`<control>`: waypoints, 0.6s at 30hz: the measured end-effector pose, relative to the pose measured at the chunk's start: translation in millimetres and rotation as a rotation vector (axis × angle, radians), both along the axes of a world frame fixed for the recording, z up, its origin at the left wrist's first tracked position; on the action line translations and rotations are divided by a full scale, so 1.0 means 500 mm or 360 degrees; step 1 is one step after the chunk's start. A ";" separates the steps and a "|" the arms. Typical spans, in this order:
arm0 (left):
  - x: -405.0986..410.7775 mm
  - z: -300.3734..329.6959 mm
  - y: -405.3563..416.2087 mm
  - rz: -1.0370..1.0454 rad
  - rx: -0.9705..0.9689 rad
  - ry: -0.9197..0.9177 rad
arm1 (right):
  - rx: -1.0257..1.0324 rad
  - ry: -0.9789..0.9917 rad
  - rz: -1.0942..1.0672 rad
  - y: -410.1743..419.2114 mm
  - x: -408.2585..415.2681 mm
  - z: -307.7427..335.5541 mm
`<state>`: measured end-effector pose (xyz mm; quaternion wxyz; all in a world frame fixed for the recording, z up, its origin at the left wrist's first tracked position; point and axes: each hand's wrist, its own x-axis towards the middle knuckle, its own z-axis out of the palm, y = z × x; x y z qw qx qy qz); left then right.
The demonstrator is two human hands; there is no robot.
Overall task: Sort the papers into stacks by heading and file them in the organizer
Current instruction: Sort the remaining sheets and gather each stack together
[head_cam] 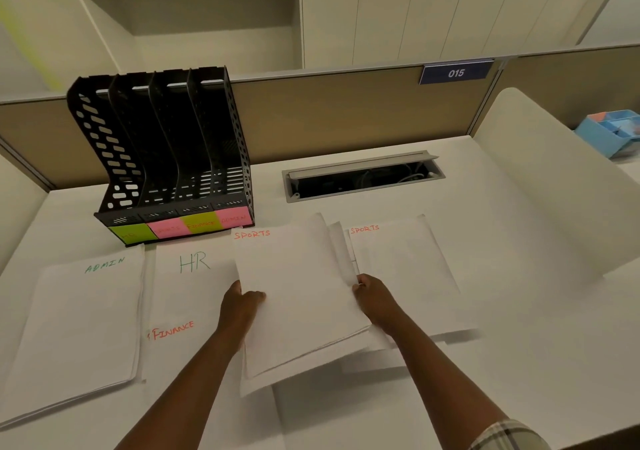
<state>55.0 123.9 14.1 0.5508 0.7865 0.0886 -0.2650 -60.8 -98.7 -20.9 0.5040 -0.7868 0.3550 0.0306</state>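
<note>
White tabletop fills most of the frame, tan partition behind it across the upper middle. Black four-slot organizer stands upper left of centre, slots look empty; sticky labels along its front edge, green/pink/green/pink, readable ones say SPORTS, FINANCE, ADMIN. Open cable hatch right of the organizer.

Paper stacks flat on the tabletop: ADMIN stack at left, HR stack just right of it, FINANCE sheet below the HR heading, overlapping that stack. SPORTS stack on the tabletop right of centre.

Held bundle at frame centre, top sheet headed SPORTS, lifted and tilted, its edge overlapping the HR stack. Left hand grips the bundle's left edge, thumb on top. Right hand grips the right edge, fingers curled under the sheets.

Blue desk tray at far right edge. Blue sign reading 015 on the partition, upper right.
</note>
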 end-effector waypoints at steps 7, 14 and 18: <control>-0.011 -0.008 -0.025 0.0018 -0.0144 0.0107 | 0.0396 -0.0135 -0.0008 -0.016 -0.024 0.032; -0.028 -0.023 -0.072 -0.0039 -0.0070 0.0159 | 0.0263 -0.0079 -0.0164 -0.100 -0.056 0.022; -0.030 -0.022 -0.084 -0.0050 0.0047 0.0010 | -0.0575 0.0177 -0.0340 -0.192 -0.085 -0.011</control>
